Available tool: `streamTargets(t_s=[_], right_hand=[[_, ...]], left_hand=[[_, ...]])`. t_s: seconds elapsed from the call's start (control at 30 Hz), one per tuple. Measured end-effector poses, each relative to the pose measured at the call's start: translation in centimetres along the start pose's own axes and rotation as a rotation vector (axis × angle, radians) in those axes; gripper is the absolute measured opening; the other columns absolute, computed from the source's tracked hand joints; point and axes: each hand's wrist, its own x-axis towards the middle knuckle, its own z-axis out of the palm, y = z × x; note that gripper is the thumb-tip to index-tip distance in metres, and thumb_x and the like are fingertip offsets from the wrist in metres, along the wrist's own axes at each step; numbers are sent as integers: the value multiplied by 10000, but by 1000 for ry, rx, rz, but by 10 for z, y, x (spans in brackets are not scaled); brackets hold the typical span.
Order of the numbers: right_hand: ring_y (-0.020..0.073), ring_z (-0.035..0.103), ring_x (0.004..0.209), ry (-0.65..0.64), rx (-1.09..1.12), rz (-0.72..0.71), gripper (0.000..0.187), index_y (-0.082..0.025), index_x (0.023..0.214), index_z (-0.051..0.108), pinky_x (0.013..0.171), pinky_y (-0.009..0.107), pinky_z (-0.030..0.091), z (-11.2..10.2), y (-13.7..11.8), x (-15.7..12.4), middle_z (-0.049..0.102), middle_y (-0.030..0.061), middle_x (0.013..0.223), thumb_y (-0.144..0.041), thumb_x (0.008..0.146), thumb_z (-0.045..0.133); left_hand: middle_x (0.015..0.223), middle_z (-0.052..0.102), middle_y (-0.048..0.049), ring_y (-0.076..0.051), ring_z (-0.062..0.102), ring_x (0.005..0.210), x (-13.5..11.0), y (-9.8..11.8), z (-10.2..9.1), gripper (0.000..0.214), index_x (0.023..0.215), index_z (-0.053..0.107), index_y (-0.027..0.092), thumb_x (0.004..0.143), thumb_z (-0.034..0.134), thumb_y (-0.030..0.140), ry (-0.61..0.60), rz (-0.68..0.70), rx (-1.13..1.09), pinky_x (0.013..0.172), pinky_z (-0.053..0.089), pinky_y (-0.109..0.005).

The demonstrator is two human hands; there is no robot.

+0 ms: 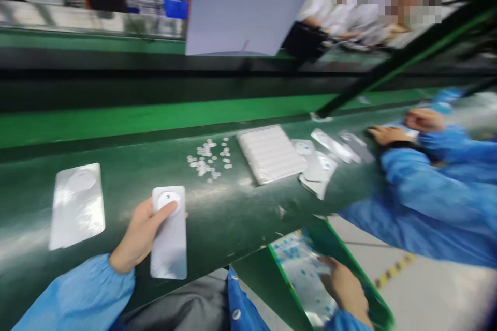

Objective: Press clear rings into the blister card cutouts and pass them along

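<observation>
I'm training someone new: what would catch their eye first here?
Probably the pale flat piece in the left hand, a white disc near its far end. Then the small whitish discs scattered on the green bench, left of the white block. At lower right, the right hand is at a green bin.

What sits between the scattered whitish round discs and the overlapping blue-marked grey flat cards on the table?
A white ridged rectangular slab lies between the discs and the cards, in the head view.
</observation>
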Motion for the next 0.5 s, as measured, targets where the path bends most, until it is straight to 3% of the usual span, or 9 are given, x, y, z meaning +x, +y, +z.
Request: streamTargets(t_s=[0.13, 0.27, 0.37, 0.5], right_hand=[[289, 661, 582, 75, -104, 45, 230, -249, 630, 648, 567, 380, 468, 6, 1, 9, 691, 102, 594, -474, 622, 697], [242, 684, 613, -56, -47, 11, 356, -194, 666, 686, 604, 328, 510, 0, 1, 16, 716, 86, 626, -536, 758, 718], [202, 710, 734, -123, 0, 27, 328, -155, 858, 724, 691, 315, 558, -4, 0, 16, 755, 70, 819, -481, 891, 710], [196, 691, 952, -3, 1, 120, 267, -170, 1133, 682, 855, 397, 583, -6, 7, 16, 703, 74, 1150, -405, 1011, 647]], left_hand=[[800, 778, -58, -193, 702, 615, 4, 4, -1, 602, 1053, 669, 164, 579, 957, 399, 102, -62, 34, 502, 546, -232], [869, 794, -84, -232, 734, 687, 8, 8, 0, 641, 1106, 684, 165, 544, 944, 330, 146, -93, 60, 491, 561, -235], [843, 793, -69, -223, 721, 641, 6, 12, 6, 628, 1085, 694, 174, 518, 935, 292, 180, -116, 89, 477, 571, -241], [823, 797, -52, -209, 704, 579, 6, 15, 9, 608, 1016, 715, 176, 461, 948, 265, 216, -143, 139, 479, 592, -248]])
